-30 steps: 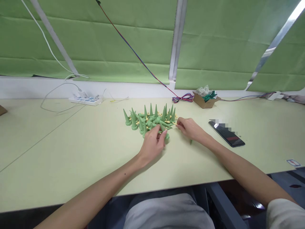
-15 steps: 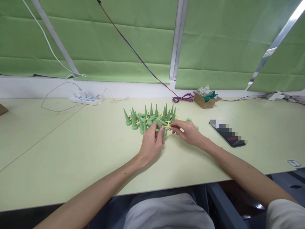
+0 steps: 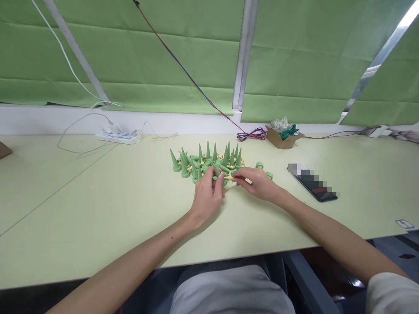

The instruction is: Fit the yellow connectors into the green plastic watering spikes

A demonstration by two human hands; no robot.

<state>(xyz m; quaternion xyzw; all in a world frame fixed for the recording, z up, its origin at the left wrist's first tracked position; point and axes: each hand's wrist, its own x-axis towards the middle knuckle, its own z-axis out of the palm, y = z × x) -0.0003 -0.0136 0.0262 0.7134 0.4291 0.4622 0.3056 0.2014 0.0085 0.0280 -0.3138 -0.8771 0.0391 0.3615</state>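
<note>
My left hand point(image 3: 207, 192) is closed around a green cone-shaped spike point(image 3: 216, 171), whose lower part is hidden by the fingers. Between the thumb and fingers of my right hand point(image 3: 257, 183) is a small yellow T-shaped piece point(image 3: 228, 176), its end close to the spike; whether they touch I cannot tell. Just behind both hands stand and lie several more green spikes point(image 3: 183, 165), with small yellow pieces point(image 3: 202, 162) scattered among them. Two round green caps point(image 3: 259, 165) lie beyond my right hand.
A black phone point(image 3: 314, 185) lies to the right on the pale table point(image 3: 98, 209). At the back are a cardboard box point(image 3: 283, 140) with plastic and green stuff in it, a coiled red and blue cable point(image 3: 252, 134) and a white power strip point(image 3: 119, 138).
My right hand has shifted very slightly, and the yellow piece in it has turned and sits a little lower and further left. My left hand has barely moved.
</note>
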